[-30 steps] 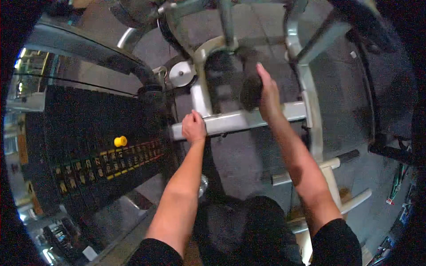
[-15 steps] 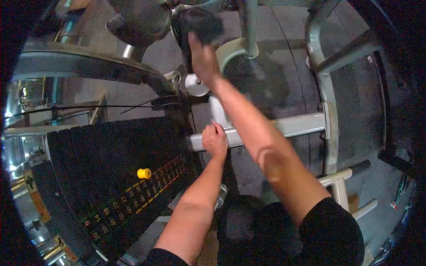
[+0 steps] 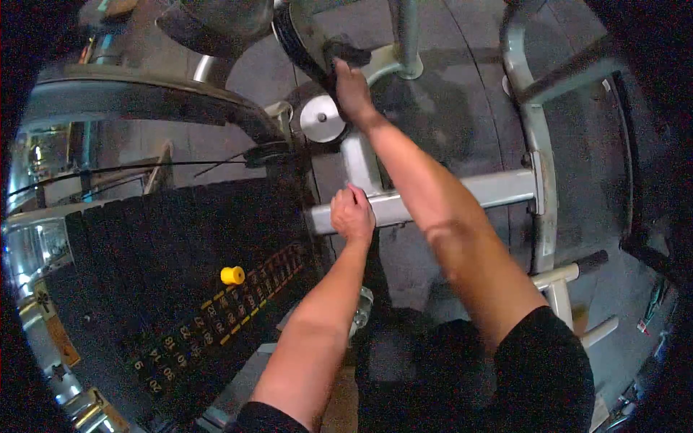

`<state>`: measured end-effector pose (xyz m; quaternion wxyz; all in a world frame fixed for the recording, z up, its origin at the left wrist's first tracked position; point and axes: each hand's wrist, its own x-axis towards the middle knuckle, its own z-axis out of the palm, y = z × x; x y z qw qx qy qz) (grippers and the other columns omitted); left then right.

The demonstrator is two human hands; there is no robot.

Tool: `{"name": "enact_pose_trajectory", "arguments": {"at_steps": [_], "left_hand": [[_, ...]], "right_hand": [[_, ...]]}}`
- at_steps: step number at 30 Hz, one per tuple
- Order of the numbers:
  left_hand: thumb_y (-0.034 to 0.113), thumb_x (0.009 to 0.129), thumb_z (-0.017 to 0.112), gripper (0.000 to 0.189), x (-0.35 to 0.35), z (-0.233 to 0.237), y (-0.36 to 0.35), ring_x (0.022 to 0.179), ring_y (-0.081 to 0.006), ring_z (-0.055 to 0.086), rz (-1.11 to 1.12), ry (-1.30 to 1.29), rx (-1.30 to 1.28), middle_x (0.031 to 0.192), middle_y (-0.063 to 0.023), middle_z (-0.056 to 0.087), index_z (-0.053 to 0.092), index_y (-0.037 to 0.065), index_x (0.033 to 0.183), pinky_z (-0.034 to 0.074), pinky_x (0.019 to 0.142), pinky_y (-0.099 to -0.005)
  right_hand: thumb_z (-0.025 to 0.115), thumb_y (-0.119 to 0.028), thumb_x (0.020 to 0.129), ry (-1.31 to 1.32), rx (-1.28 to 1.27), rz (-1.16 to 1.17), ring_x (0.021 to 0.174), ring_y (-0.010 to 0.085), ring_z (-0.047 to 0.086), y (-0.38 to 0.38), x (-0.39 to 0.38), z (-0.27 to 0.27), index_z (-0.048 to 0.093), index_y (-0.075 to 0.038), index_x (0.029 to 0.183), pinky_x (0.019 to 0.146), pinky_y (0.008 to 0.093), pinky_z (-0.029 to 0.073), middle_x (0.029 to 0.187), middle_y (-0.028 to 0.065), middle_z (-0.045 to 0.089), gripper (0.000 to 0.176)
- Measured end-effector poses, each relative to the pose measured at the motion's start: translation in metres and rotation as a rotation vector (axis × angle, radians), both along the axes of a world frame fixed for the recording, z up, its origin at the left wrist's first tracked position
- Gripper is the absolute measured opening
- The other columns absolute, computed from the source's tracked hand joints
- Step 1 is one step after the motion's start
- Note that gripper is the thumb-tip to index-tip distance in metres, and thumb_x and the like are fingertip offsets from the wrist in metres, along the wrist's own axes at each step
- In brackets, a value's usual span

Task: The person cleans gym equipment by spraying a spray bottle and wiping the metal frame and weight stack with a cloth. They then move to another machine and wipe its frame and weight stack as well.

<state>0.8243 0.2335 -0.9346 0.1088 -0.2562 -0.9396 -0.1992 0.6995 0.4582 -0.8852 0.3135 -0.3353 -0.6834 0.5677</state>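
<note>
My left hand [image 3: 352,214] is closed in a fist with the thumb uppermost, right at the grey steel beam [image 3: 462,197] of a weight machine; its palm is hidden. Reaching farther forward, my right hand [image 3: 354,92] has bent, slightly blurred fingers. They are at a dark, soft-looking piece [image 3: 351,53], whose kind I cannot tell, beside the edge of a curved black pad [image 3: 294,47]. Just below and left of that hand is a round silver disc [image 3: 323,119] with a bolt in its centre.
A black weight stack [image 3: 166,245] with yellow numbers and a yellow selector knob [image 3: 232,275] stands at the left. Another dark pad [image 3: 220,25] is at the top. Curved grey frame tubes [image 3: 538,137] rise at the right. A clear bottle [image 3: 363,307] shows beside my left forearm.
My right hand has moved down and to the right, from outstretched to bent fingers. The dark piece by it has shifted the same way, uncovering the pad's edge. My left hand stays at the beam.
</note>
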Motion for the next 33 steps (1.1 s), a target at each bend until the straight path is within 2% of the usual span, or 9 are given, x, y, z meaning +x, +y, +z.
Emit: {"name": "enact_pose_trajectory", "arguments": {"at_steps": [1, 2, 4, 10, 16, 18, 22, 26, 33], "left_hand": [[0.020, 0.098, 0.059, 0.032, 0.000, 0.004, 0.001, 0.072, -0.0379, 0.061, -0.014, -0.003, 0.004, 0.073, -0.0162, 0.061, 0.059, 0.005, 0.069, 0.047, 0.064, -0.0518], [0.020, 0.098, 0.059, 0.032, -0.005, 0.004, 0.009, 0.072, -0.0379, 0.061, -0.017, 0.007, 0.025, 0.073, -0.0162, 0.061, 0.059, 0.005, 0.069, 0.047, 0.064, -0.0518], [0.021, 0.098, 0.059, 0.032, -0.001, -0.003, 0.001, 0.073, -0.0384, 0.061, -0.023, -0.002, 0.027, 0.074, -0.0168, 0.062, 0.059, 0.005, 0.070, 0.047, 0.065, -0.0518], [0.025, 0.098, 0.060, 0.032, 0.000, -0.003, -0.002, 0.073, -0.0380, 0.061, 0.002, -0.002, 0.014, 0.073, -0.0159, 0.061, 0.058, 0.006, 0.071, 0.046, 0.062, -0.0536], [0.021, 0.097, 0.061, 0.031, -0.004, -0.002, 0.006, 0.073, -0.0371, 0.060, -0.023, 0.016, 0.081, 0.072, -0.0151, 0.060, 0.056, 0.006, 0.071, 0.047, 0.065, -0.0514], [0.020, 0.097, 0.061, 0.030, -0.001, -0.004, 0.001, 0.073, -0.0365, 0.060, -0.019, 0.027, 0.045, 0.072, -0.0146, 0.059, 0.056, 0.006, 0.070, 0.047, 0.065, -0.0502], [0.019, 0.097, 0.060, 0.033, 0.000, -0.005, 0.001, 0.073, -0.0368, 0.059, -0.001, 0.011, 0.023, 0.073, -0.0150, 0.058, 0.056, 0.004, 0.067, 0.047, 0.065, -0.0511], [0.019, 0.097, 0.061, 0.033, -0.005, -0.004, 0.007, 0.073, -0.0364, 0.059, -0.021, 0.053, 0.037, 0.073, -0.0149, 0.058, 0.056, 0.005, 0.067, 0.047, 0.064, -0.0508], [0.018, 0.096, 0.060, 0.032, -0.001, -0.004, 0.002, 0.071, -0.0368, 0.059, -0.015, 0.048, 0.006, 0.071, -0.0151, 0.058, 0.056, 0.004, 0.068, 0.046, 0.065, -0.0510]], "right_hand": [[0.041, -0.044, 0.105, 0.063, -0.258, -0.069, 0.108, 0.0527, 0.061, 0.000, -0.015, 0.009, 0.068, 0.006, 0.107, 0.092, 0.0496, 0.047, 0.107, 0.0330, 0.068, 0.057], [0.043, -0.045, 0.105, 0.116, 0.339, -0.105, 0.102, 0.0516, 0.063, -0.001, -0.013, 0.029, 0.069, 0.005, 0.103, 0.085, 0.0517, 0.047, 0.101, 0.0337, 0.067, 0.056], [0.045, -0.040, 0.105, 0.110, -0.004, -0.022, 0.102, 0.0524, 0.062, -0.014, 0.006, 0.128, 0.070, 0.005, 0.102, 0.083, 0.0531, 0.048, 0.104, 0.0345, 0.066, 0.052], [0.043, -0.042, 0.105, -0.055, 0.218, -0.024, 0.102, 0.0533, 0.061, -0.002, -0.002, 0.018, 0.068, 0.009, 0.101, 0.089, 0.0506, 0.048, 0.105, 0.0354, 0.066, 0.057], [0.044, -0.033, 0.104, -0.101, -0.128, 0.006, 0.096, 0.0500, 0.065, 0.019, -0.013, 0.078, 0.067, 0.004, 0.113, 0.085, 0.0539, 0.050, 0.097, 0.0333, 0.067, 0.044], [0.047, -0.041, 0.102, 0.250, 0.462, -0.083, 0.096, 0.0511, 0.065, 0.011, -0.010, 0.109, 0.067, 0.005, 0.110, 0.088, 0.0518, 0.049, 0.097, 0.0340, 0.067, 0.051], [0.049, -0.050, 0.099, 0.194, -0.175, -0.101, 0.098, 0.0554, 0.061, 0.009, -0.008, 0.070, 0.068, 0.007, 0.097, 0.088, 0.0516, 0.047, 0.100, 0.0362, 0.065, 0.061], [0.049, -0.042, 0.101, 0.113, -0.095, -0.147, 0.097, 0.0482, 0.067, 0.020, -0.018, -0.057, 0.070, 0.005, 0.095, 0.083, 0.0488, 0.050, 0.099, 0.0314, 0.069, 0.052], [0.044, -0.044, 0.103, -0.037, 0.130, -0.052, 0.099, 0.0491, 0.066, 0.000, 0.017, 0.087, 0.069, 0.005, 0.099, 0.085, 0.0492, 0.050, 0.101, 0.0337, 0.067, 0.055]]}}
